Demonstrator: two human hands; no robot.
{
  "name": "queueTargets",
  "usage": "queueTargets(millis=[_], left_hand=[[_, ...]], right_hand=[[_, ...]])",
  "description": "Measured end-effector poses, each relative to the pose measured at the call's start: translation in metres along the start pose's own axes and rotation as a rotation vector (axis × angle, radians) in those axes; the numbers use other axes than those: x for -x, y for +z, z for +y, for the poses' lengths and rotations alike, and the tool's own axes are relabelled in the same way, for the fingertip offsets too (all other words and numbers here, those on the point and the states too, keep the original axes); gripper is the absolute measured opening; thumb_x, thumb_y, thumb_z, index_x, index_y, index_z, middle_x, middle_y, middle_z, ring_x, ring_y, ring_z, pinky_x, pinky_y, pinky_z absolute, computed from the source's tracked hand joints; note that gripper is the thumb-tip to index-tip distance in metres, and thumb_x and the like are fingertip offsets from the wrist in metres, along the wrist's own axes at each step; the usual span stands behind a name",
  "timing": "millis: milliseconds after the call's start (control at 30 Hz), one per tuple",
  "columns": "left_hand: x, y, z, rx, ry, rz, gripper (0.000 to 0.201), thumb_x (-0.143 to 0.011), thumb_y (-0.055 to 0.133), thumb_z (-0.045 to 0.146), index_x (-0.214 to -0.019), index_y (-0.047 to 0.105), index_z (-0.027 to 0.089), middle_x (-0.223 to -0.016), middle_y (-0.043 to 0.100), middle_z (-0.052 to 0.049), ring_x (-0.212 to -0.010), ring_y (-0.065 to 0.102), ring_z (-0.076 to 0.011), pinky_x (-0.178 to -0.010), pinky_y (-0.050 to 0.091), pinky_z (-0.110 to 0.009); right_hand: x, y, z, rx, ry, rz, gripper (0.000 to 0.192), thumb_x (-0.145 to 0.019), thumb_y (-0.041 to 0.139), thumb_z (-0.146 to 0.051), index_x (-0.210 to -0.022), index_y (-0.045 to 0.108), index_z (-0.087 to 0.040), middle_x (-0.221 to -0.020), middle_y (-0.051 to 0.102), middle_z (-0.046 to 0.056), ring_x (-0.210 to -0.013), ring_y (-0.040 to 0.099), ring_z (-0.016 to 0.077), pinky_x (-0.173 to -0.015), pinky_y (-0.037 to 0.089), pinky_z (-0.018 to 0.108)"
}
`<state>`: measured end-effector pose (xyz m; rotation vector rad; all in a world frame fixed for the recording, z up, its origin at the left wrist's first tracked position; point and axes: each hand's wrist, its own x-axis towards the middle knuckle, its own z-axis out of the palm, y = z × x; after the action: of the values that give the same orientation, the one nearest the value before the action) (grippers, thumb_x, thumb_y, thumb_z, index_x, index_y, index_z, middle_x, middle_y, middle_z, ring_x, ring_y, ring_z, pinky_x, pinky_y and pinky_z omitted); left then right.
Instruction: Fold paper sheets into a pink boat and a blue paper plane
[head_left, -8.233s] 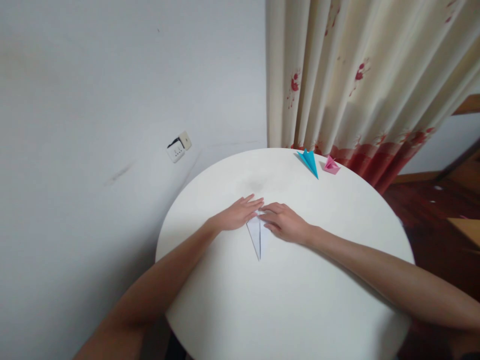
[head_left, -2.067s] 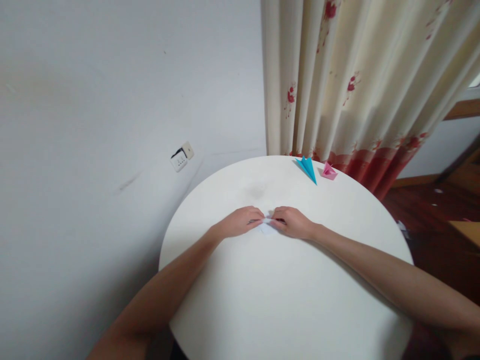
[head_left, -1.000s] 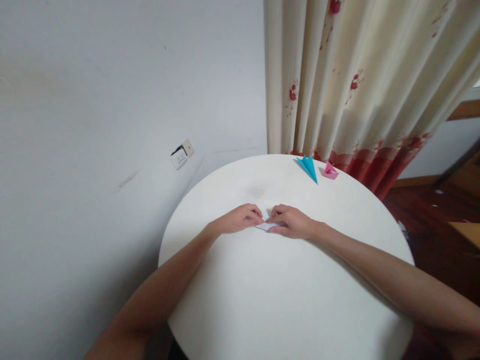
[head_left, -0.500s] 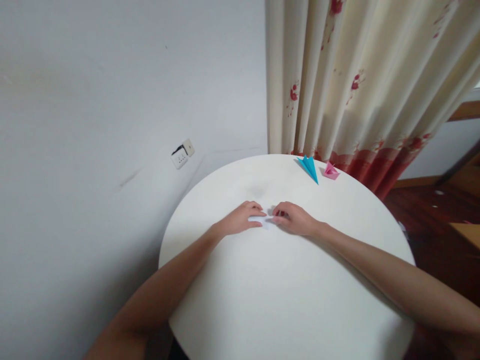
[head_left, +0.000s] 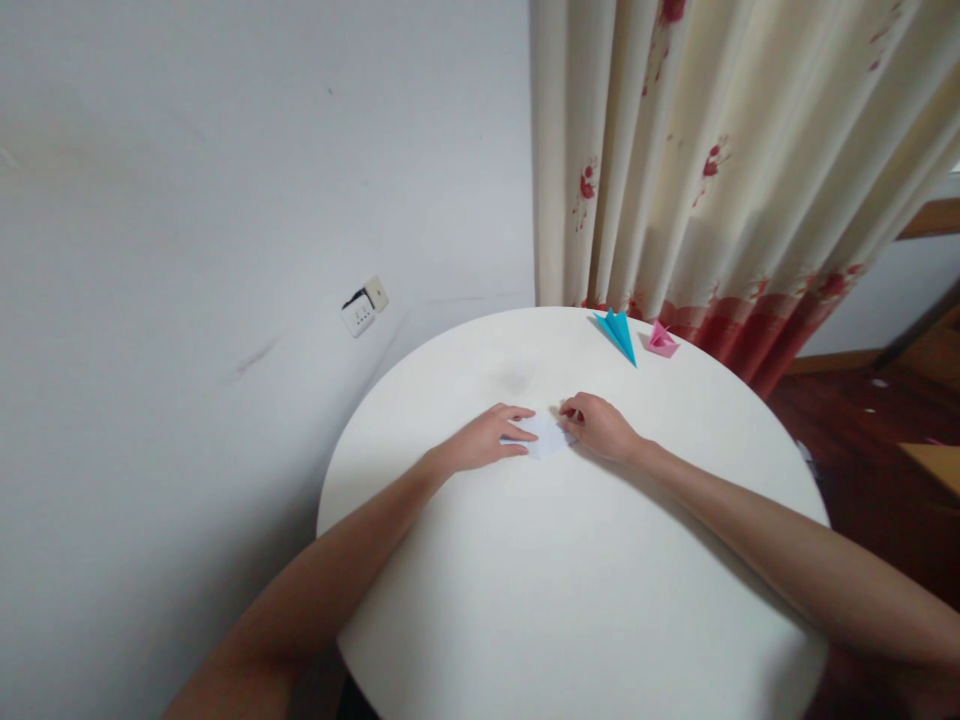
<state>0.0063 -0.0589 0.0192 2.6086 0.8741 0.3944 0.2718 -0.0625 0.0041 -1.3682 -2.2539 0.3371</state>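
Observation:
A small folded piece of white paper (head_left: pixel 545 436) lies flat near the middle of the round white table (head_left: pixel 585 600). My left hand (head_left: pixel 484 439) holds its left side, thumb and fingers closed around the edge. My right hand (head_left: pixel 598 428) pinches its right corner with curled fingers. Much of the paper sits hidden under both hands.
A folded blue paper plane (head_left: pixel 618 333) and a small pink paper figure (head_left: pixel 661 341) rest at the table's far edge. Behind them hangs a cream curtain (head_left: pixel 720 150) with red flowers. A wall socket (head_left: pixel 362 306) is on the grey wall at left; dark wooden floor at right.
The long white paper dart seen earlier has become a short, compact shape. Over the last second my hands have moved slightly apart, and more of the white paper shows between them.

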Motion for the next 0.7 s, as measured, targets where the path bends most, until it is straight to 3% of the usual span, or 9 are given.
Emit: queueTargets(millis=[200, 400, 567, 700], left_hand=[[-0.003, -0.002, 0.004, -0.058, 0.054, -0.024, 0.029, -0.094, 0.065, 0.024, -0.122, 0.07, 0.029, -0.14, 0.06, -0.004, -0.126, 0.053, -0.0229, -0.11, 0.037, -0.041], [-0.005, 0.0, 0.006, -0.125, 0.101, -0.061, 0.039, -0.098, 0.055, 0.016, -0.134, 0.06, 0.03, -0.131, 0.067, -0.004, -0.125, 0.056, -0.0224, -0.109, 0.034, -0.042], [-0.004, 0.0, 0.014, -0.163, 0.211, -0.095, 0.053, -0.095, 0.042, 0.002, -0.134, 0.061, 0.033, -0.134, 0.063, -0.004, -0.127, 0.051, -0.0217, -0.109, 0.035, -0.04], [-0.003, 0.0, 0.017, -0.249, 0.201, -0.094, 0.061, -0.09, 0.044, -0.003, -0.131, 0.064, 0.038, -0.135, 0.058, -0.003, -0.129, 0.045, -0.0243, -0.108, 0.034, -0.043]], right_hand=[[0.0, -0.005, -0.004, -0.089, 0.019, -0.047, 0.018, -0.083, 0.068, -0.018, -0.101, 0.073, -0.02, -0.085, 0.074, 0.004, -0.074, 0.064, 0.0169, -0.068, 0.043, 0.025], [-0.003, -0.01, 0.001, -0.267, 0.073, -0.183, 0.012, -0.083, 0.061, -0.015, -0.083, 0.073, -0.017, -0.063, 0.07, 0.0, -0.056, 0.06, 0.0137, -0.058, 0.042, 0.024], [-0.004, -0.005, 0.007, -0.201, -0.056, -0.067, 0.024, -0.082, 0.059, -0.01, -0.097, 0.076, -0.017, -0.089, 0.073, 0.006, -0.074, 0.063, 0.0162, -0.069, 0.046, 0.025], [-0.003, -0.007, 0.003, -0.237, -0.274, -0.16, 0.045, -0.08, 0.05, -0.001, -0.112, 0.074, -0.021, -0.107, 0.068, 0.008, -0.089, 0.064, 0.0171, -0.083, 0.048, 0.028]])
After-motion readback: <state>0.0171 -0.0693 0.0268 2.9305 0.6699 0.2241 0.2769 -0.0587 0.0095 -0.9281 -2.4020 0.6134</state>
